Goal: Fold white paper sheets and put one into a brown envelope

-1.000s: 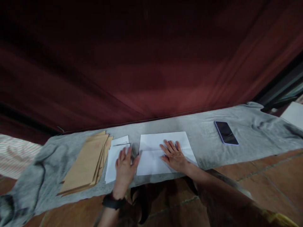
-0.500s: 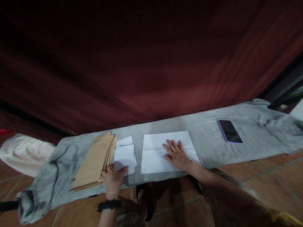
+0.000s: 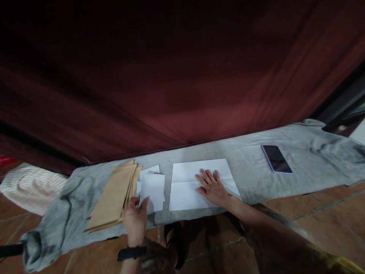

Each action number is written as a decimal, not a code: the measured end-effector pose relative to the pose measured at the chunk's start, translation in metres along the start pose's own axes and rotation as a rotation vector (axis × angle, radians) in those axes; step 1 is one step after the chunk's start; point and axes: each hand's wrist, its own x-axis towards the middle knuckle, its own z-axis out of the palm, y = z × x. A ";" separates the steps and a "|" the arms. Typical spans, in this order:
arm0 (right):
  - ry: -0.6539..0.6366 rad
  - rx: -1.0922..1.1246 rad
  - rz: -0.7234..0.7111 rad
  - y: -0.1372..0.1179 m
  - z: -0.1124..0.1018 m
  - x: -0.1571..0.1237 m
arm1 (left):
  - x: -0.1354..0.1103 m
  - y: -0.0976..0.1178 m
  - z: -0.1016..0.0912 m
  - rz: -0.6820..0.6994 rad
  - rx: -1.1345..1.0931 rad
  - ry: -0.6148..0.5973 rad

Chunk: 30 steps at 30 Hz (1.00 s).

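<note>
A creased sheet of white paper (image 3: 182, 196) lies unfolded on the grey cloth. My right hand (image 3: 212, 188) rests flat on it, fingers spread. To its left is a small pile of folded white paper (image 3: 150, 169). My left hand (image 3: 135, 219), with a dark band on its wrist, is at the near left corner of the top folded paper (image 3: 152, 190). The thumb lies over that paper and the fingers curl at its left edge, pinching it. Several brown envelopes (image 3: 111, 194) are stacked and fanned just left of this hand.
A phone (image 3: 277, 159) with a purple edge lies at the right on the grey cloth (image 3: 251, 163), which covers a long narrow surface. A dark red panel (image 3: 182, 95) stands behind it. Striped fabric (image 3: 31, 186) is at the far left, and brown floor tiles (image 3: 327, 213) show below.
The top folded paper has shifted slightly right and turned a little. My left thumb has drawn in toward the fingers. My right hand and the unfolded sheet stay almost where they were.
</note>
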 end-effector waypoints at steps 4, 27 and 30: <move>-0.039 0.063 0.013 -0.002 -0.011 0.004 | -0.010 0.033 -0.024 0.287 -0.168 0.215; 0.128 1.221 0.310 0.015 -0.060 0.056 | -0.022 0.114 0.005 1.159 -0.487 0.053; 0.297 1.236 0.408 0.022 -0.059 0.064 | -0.024 0.112 0.007 0.928 -0.677 0.015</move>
